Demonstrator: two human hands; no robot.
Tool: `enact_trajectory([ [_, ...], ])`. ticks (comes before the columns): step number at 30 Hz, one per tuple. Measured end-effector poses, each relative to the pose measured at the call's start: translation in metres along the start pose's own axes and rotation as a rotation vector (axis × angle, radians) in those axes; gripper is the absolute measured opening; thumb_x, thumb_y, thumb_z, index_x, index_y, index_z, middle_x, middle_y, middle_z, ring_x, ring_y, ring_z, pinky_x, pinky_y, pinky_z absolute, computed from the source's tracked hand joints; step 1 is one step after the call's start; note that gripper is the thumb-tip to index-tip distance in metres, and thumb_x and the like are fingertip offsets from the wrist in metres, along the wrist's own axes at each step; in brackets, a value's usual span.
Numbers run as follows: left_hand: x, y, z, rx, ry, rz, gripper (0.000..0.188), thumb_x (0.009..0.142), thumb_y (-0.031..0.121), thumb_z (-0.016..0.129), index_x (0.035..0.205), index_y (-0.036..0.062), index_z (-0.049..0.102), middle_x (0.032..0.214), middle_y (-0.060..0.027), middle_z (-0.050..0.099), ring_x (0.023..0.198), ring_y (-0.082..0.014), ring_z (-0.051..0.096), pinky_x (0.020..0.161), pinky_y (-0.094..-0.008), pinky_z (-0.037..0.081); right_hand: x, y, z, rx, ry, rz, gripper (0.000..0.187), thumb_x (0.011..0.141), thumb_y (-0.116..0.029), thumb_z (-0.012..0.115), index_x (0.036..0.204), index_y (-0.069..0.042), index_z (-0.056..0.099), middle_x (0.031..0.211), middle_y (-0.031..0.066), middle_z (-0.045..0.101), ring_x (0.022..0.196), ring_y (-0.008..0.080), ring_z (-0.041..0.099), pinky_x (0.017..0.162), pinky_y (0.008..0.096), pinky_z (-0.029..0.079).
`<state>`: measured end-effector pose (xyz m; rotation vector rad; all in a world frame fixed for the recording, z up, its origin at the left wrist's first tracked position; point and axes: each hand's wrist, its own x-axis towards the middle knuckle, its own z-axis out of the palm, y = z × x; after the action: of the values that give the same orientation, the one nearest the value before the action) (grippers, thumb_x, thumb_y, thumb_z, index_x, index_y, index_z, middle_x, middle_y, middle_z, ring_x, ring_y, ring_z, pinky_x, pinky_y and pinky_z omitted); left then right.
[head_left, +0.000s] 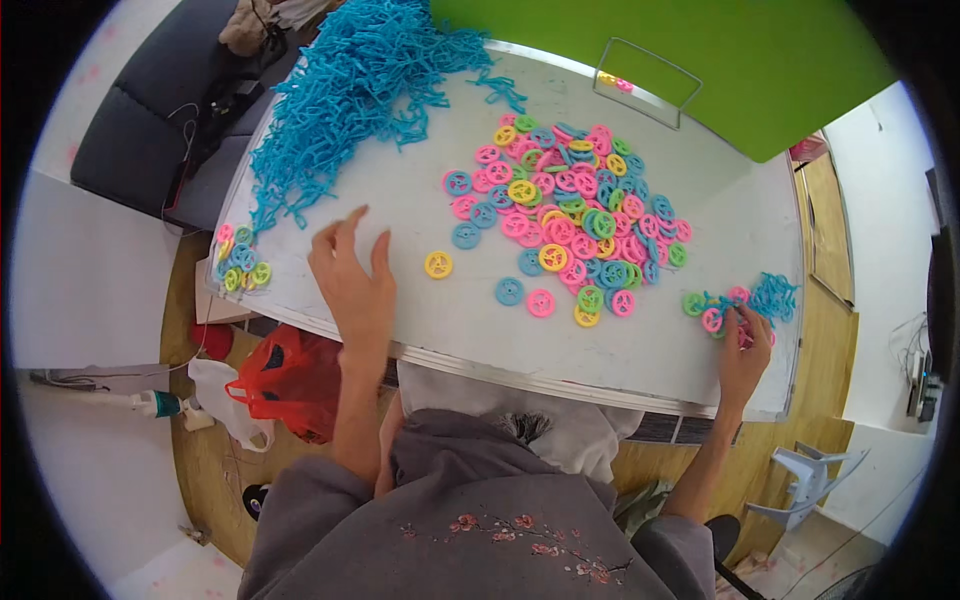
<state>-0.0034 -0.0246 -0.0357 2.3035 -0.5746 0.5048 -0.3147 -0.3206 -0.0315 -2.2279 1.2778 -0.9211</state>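
My left hand (352, 280) hovers above the near left part of the table, fingers spread and holding nothing. To its right a single yellow spoked plastic wheel (438, 265) lies flat. At the right end of the table, my right hand (745, 350) has its fingertips pinched on a thin blue plastic piece (722, 300). Pink and green wheels and a small heap of blue pieces (775, 297) surround those fingertips; the fingers partly hide what lies beneath. A wide spread of pink, blue, yellow and green wheels (560, 235) covers the middle of the table.
A large heap of thin, branching blue pieces (350, 95) fills the far left of the white table (430, 325). Several wheels (242, 260) sit by the left edge. A green panel (700, 60) with a wire loop borders the far side. A red plastic bag (290, 385) is below.
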Motion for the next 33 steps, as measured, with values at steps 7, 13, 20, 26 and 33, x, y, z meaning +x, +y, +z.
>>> enact_trajectory([
  [7, 0.078, -0.038, 0.005, 0.214, 0.140, 0.182, 0.033, 0.080, 0.009, 0.066, 0.113, 0.0074, 0.059, 0.101, -0.0146, 0.054, 0.096, -0.0317, 0.051, 0.082, -0.0415, 0.042, 0.004, 0.010, 0.012, -0.090, 0.130, -0.064, 0.020, 0.084, -0.011, 0.066, 0.102, -0.003, 0.068, 0.098, 0.0108, 0.064, 0.090, 0.0224, 0.059, 0.081, 0.0325, 0.046],
  [13, 0.089, -0.067, 0.010, 0.046, -0.066, 0.085, 0.014, 0.079, 0.010, 0.069, 0.092, 0.0040, 0.065, 0.077, -0.0069, 0.060, 0.075, -0.0247, 0.058, 0.070, -0.0333, 0.046, -0.005, -0.010, 0.006, 0.028, 0.264, -0.092, 0.018, 0.087, -0.007, 0.062, 0.104, -0.003, 0.067, 0.101, 0.0097, 0.062, 0.098, 0.0209, 0.056, 0.084, 0.0334, 0.045],
  [20, 0.094, -0.021, -0.018, -0.349, -0.217, -0.142, 0.021, 0.085, 0.022, 0.068, 0.089, 0.0012, 0.065, 0.074, -0.0015, 0.059, 0.067, -0.0124, 0.050, 0.064, -0.0248, 0.039, -0.012, -0.034, 0.012, 0.156, 0.269, -0.203, 0.017, 0.089, -0.002, 0.059, 0.105, 0.000, 0.064, 0.103, 0.0064, 0.060, 0.090, 0.0127, 0.056, 0.076, 0.0255, 0.048],
  [26, 0.094, -0.017, -0.011, -0.520, -0.385, -0.217, 0.024, 0.085, 0.025, 0.068, 0.086, 0.0009, 0.066, 0.073, 0.0051, 0.054, 0.069, -0.0051, 0.042, 0.062, -0.0198, 0.033, -0.026, -0.063, 0.035, 0.259, 0.140, -0.277, 0.016, 0.085, 0.004, 0.059, 0.101, 0.002, 0.064, 0.098, 0.0084, 0.059, 0.086, 0.0138, 0.055, 0.077, 0.0251, 0.045],
  [33, 0.091, -0.006, -0.008, -0.557, -0.330, -0.164, 0.023, 0.087, 0.024, 0.066, 0.087, 0.0007, 0.066, 0.076, 0.0029, 0.060, 0.071, -0.0062, 0.046, 0.064, -0.0200, 0.036, -0.035, -0.083, 0.043, 0.345, -0.015, -0.298, 0.015, 0.084, 0.007, 0.058, 0.097, 0.002, 0.063, 0.093, 0.0076, 0.059, 0.083, 0.0139, 0.055, 0.076, 0.0246, 0.044],
])
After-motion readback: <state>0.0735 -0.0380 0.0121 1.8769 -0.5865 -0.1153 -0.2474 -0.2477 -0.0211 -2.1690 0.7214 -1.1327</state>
